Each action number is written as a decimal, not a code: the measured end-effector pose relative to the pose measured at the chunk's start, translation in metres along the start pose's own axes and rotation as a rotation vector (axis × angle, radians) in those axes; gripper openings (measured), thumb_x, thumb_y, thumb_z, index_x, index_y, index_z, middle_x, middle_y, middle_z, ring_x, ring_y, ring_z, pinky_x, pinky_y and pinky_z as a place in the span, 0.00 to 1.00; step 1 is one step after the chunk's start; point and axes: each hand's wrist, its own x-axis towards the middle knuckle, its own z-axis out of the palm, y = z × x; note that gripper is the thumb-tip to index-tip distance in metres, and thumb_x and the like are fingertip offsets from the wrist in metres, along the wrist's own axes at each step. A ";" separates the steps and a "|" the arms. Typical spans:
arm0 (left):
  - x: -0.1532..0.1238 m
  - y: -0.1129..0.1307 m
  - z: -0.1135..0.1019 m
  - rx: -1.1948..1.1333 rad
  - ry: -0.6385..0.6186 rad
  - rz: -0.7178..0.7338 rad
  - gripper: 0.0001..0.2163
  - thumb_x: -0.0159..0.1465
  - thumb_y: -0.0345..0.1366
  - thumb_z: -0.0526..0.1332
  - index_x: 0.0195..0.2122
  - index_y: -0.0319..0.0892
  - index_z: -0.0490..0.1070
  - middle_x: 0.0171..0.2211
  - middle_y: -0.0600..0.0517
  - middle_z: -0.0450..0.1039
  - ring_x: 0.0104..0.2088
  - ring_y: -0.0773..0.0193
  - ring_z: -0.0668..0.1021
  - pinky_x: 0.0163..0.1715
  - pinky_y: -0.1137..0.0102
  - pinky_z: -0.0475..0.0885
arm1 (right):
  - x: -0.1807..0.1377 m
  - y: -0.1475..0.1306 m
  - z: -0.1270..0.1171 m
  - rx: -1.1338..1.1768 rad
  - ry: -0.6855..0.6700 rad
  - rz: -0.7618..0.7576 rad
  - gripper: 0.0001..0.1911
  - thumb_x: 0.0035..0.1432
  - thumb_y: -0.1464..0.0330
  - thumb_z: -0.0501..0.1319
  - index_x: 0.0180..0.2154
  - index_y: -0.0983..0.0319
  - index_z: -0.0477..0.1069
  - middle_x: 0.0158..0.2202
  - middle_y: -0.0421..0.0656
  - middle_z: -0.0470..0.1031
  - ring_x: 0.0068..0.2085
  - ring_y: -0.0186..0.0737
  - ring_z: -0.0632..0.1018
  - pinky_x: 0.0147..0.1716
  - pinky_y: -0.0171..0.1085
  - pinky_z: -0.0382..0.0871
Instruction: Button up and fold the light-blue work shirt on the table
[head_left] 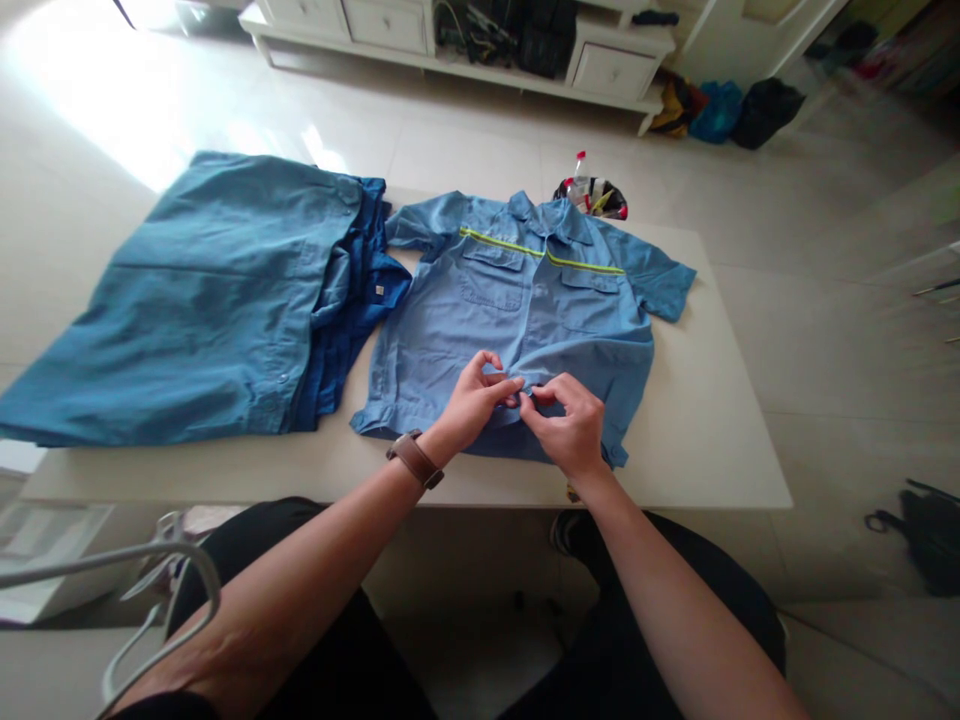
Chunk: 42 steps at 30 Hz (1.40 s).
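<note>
At tbl (716,410), L hand (472,402) & R hand (574,420) close tog., pinching shirt (491,318) nr btm.

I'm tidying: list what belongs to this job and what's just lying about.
In the job:
Light-blue short-sleeved cloth shirt; left hand, right hand at its lower front
White rectangular table
Possibly the folded blue garments

Lying about:
Red-capped clear plastic bottle
Blue plastic bag
Black plastic bag

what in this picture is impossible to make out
All in the head view:
- Shirt detail between left hand and right hand: covered by fingertips
- Small label: print too small to read
- Bin: lower part hidden by shirt and table
- Dark item: blurred, cut off at right edge
</note>
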 end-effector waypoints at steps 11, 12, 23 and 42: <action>0.000 0.002 -0.001 -0.014 0.002 -0.031 0.23 0.53 0.39 0.75 0.39 0.45 0.60 0.21 0.62 0.69 0.22 0.72 0.75 0.25 0.79 0.66 | 0.002 -0.002 -0.004 0.165 -0.036 0.057 0.07 0.61 0.66 0.64 0.29 0.57 0.73 0.29 0.40 0.76 0.31 0.39 0.76 0.35 0.39 0.72; 0.000 0.002 -0.001 -0.014 0.002 -0.030 0.23 0.53 0.39 0.75 0.39 0.45 0.61 0.21 0.62 0.69 0.22 0.72 0.75 0.25 0.79 0.66 | 0.002 -0.002 -0.004 0.181 -0.047 0.081 0.07 0.61 0.65 0.65 0.29 0.57 0.73 0.29 0.40 0.77 0.32 0.39 0.77 0.36 0.40 0.73; 0.000 0.008 -0.001 0.095 0.041 -0.006 0.20 0.55 0.40 0.74 0.39 0.44 0.63 0.21 0.61 0.70 0.22 0.72 0.73 0.23 0.79 0.63 | 0.004 0.006 0.003 0.335 -0.075 0.232 0.08 0.62 0.62 0.63 0.32 0.58 0.73 0.33 0.42 0.77 0.35 0.40 0.78 0.37 0.40 0.75; -0.012 -0.010 -0.022 1.537 -0.216 0.151 0.22 0.62 0.30 0.63 0.58 0.45 0.70 0.65 0.41 0.67 0.66 0.47 0.68 0.63 0.52 0.67 | -0.006 0.047 0.004 -0.266 -0.526 0.080 0.12 0.62 0.70 0.62 0.47 0.57 0.78 0.45 0.47 0.80 0.48 0.48 0.77 0.50 0.45 0.69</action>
